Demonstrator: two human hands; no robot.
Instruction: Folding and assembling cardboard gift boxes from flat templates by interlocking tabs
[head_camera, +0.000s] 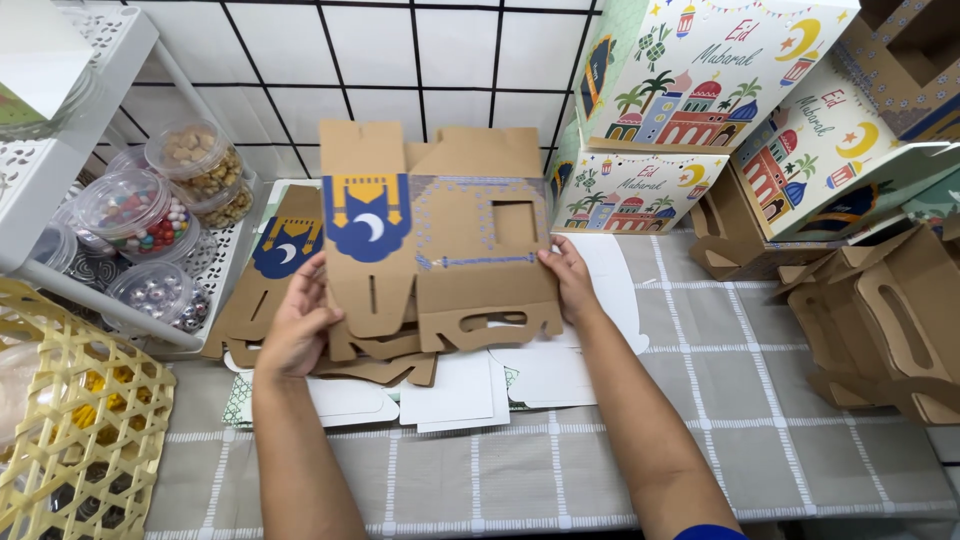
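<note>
flat carton blank held at both side edges

fingers of the left hand (298, 325) curl over the left edge of a flat brown cardboard box blank (440, 235), thumb on top, pinching the card. fingers of the right hand (570, 280) press and grip the blank's right edge in the same way. both hands are closed on the blank; neither is free.

the blank is unfolded and lies tilted up toward the wall, its lower flaps resting on a stack of similar brown blanks (262, 290) near the middle of the table. it carries a blue and yellow printed panel with a white crescent, a square cut-out window and slotted handle flaps along its lower edge. white die-cut card sheets (455, 390) lie under the stack, toward the table's front edge.

the table is covered by a grey checked tablecloth (720, 400). at the back right corner stand assembled printed gift boxes (700, 70), stacked against the tiled wall. along the right edge sit folded brown carrier boxes (890, 320) with handle slots.

at the left edge, a white perforated rack (60, 150) holds clear lidded tubs of sweets and nuts (135, 210). a yellow woven basket (85, 430) sits at the front left corner.
</note>
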